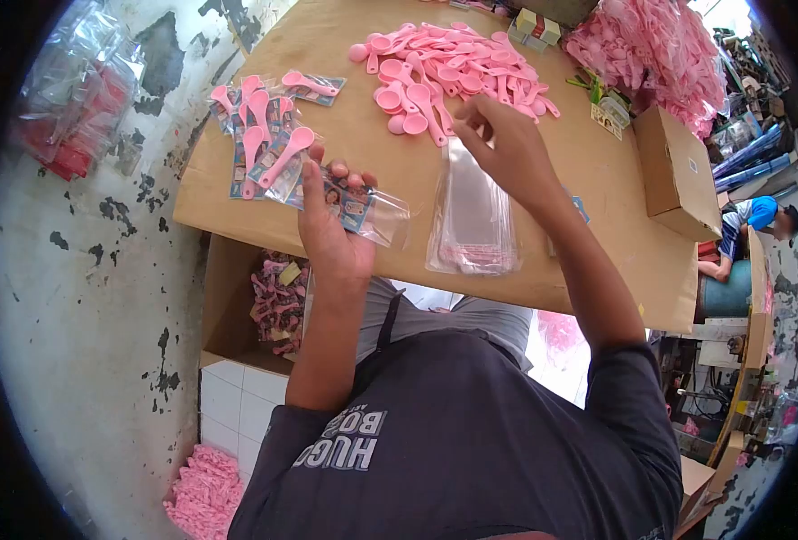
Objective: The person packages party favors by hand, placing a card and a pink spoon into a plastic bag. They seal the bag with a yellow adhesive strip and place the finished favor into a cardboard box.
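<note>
Left hand [334, 241] at centre-left of the frame, palm turned up, fingers closed on a clear plastic bag with a printed blue card inside [356, 209]; no spoon can be made out in that bag. Right hand [511, 153] upper centre, raised between the heap and a flat stack of clear plastic bags [475, 211], fingers bent; whether they pinch anything, cannot tell. Upper left on the brown paper-covered tabletop [588, 265]: a loose cluster of pink plastic spoons with printed cards in clear sleeves [259, 135], overlapping, one just beside the left fingertips. These look finished, though only a modest number. Top centre: a much larger heap of bare pink plastic spoons [457, 63], none carded, so most of the spoons in view look undone; the bag stack also has plenty left. Below the tabletop, left of centre, an open brown cardboard box [226, 292] holds many small pink-and-printed pieces, perhaps earlier finished packs; too small to confirm. Far right, another person in blue [761, 212], apart from this work.
</note>
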Demonstrator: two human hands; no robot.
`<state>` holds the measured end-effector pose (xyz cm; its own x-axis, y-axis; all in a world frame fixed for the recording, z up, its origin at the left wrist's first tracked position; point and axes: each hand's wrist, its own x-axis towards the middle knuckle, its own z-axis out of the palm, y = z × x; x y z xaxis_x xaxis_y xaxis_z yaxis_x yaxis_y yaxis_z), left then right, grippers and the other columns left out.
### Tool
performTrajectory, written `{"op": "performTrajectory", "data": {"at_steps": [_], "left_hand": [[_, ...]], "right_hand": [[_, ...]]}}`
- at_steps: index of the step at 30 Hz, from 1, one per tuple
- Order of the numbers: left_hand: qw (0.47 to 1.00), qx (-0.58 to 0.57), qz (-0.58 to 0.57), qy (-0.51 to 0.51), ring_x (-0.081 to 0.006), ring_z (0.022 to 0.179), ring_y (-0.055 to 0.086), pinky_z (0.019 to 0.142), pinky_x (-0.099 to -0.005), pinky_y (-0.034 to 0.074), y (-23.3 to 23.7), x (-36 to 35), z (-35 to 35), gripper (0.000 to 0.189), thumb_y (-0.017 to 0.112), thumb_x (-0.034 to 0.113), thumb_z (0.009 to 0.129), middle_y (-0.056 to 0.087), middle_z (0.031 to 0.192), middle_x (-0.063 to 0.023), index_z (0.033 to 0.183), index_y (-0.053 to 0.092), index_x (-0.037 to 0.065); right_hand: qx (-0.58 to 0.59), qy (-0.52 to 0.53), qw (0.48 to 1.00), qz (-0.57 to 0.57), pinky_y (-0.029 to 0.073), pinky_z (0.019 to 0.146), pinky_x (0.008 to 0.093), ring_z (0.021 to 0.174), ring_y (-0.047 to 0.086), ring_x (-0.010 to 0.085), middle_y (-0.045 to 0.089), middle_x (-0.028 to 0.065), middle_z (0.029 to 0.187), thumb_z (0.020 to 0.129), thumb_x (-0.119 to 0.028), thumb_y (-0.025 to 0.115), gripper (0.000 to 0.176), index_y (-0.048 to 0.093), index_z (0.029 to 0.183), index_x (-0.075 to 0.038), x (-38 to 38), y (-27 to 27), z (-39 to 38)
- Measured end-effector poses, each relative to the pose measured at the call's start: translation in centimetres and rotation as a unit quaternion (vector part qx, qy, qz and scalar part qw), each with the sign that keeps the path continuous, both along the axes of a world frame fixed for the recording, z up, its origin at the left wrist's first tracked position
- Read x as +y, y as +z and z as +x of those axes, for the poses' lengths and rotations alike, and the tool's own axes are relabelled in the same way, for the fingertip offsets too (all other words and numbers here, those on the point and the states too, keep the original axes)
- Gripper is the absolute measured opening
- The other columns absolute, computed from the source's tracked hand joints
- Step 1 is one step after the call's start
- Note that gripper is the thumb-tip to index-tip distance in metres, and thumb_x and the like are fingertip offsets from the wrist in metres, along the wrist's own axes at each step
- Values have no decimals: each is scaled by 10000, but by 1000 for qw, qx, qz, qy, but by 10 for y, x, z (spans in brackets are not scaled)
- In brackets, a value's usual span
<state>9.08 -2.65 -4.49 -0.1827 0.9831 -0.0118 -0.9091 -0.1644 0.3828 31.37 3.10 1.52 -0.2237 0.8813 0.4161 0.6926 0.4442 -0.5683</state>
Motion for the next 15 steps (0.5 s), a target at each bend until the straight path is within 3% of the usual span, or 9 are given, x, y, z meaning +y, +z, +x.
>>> {"op": "performTrajectory", "data": {"at_steps": [4, 8, 11, 13, 15], "left_hand": [[999, 32, 7, 0, -145, 784, 606, 875, -395, 559, 3, -12, 5, 384, 638, 350, 1051, 604, 903, -25, 1321, 537, 96], [998, 53, 11, 12, -150, 795, 611, 885, -409, 560, -1, -16, -2, 408, 640, 372, 1048, 611, 909, -27, 1329, 534, 95], [997, 68, 12, 25, -152, 803, 614, 888, -415, 559, 1, -14, -6, 424, 639, 387, 1046, 618, 917, -30, 1334, 532, 96], [994, 93, 26, 42, -158, 812, 616, 907, -429, 559, 1, -11, -9, 438, 632, 399, 1047, 624, 925, -34, 1345, 529, 95], [994, 90, 32, 51, -163, 836, 622, 933, -436, 553, -1, -3, -15, 440, 623, 400, 1051, 634, 949, -40, 1354, 527, 95]], "right_hand": [[-131, -35, 991, 18, 527, 814, 478, 906, 686, 343, 704, 176, 894, 888, -252, 721, 246, 690, 933, -12, 55, -35, -11], [-206, -31, 974, 86, 520, 756, 457, 797, 657, 316, 701, 126, 846, 868, -282, 739, 280, 668, 901, -14, 96, -72, -14], [-154, -29, 988, 1, 522, 713, 427, 744, 651, 282, 673, 119, 783, 860, -272, 751, 281, 660, 874, -6, 101, -66, -15], [-42, -15, 990, -135, 537, 699, 410, 757, 693, 260, 688, 164, 841, 901, -288, 744, 294, 676, 889, -2, 85, -32, -12], [23, -5, 997, -77, 523, 644, 377, 685, 667, 210, 679, 125, 804, 928, -275, 734, 290, 660, 907, 5, 73, -25, -4]]}}
